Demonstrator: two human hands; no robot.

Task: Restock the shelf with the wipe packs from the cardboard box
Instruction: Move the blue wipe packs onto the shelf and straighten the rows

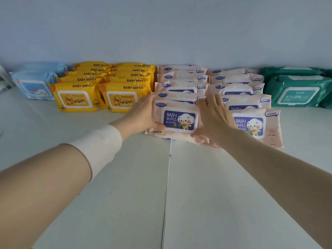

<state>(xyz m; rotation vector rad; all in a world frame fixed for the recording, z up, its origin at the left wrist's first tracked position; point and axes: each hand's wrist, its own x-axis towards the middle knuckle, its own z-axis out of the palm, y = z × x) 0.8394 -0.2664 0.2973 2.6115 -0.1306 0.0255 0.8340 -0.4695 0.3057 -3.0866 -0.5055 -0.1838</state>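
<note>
A pink baby wipes pack (177, 121) with a purple label leans at the front of the left pink row on the white shelf (125, 177). My left hand (142, 114) grips its left end, thumb curled under the lower edge. My right hand (213, 115) holds its right end, fingers spread over the top right corner and thumb under the bottom edge. Behind it stand several more pink packs (181, 78). A second pink row (251, 121) runs beside it on the right. The cardboard box is out of view.
Two rows of yellow baby wipes packs (79, 97) stand to the left, with blue packs (36, 83) beyond them. Green packs (296, 92) sit at the far right. A pale wall (161, 33) backs the shelf. A seam (168, 177) divides the shelf boards.
</note>
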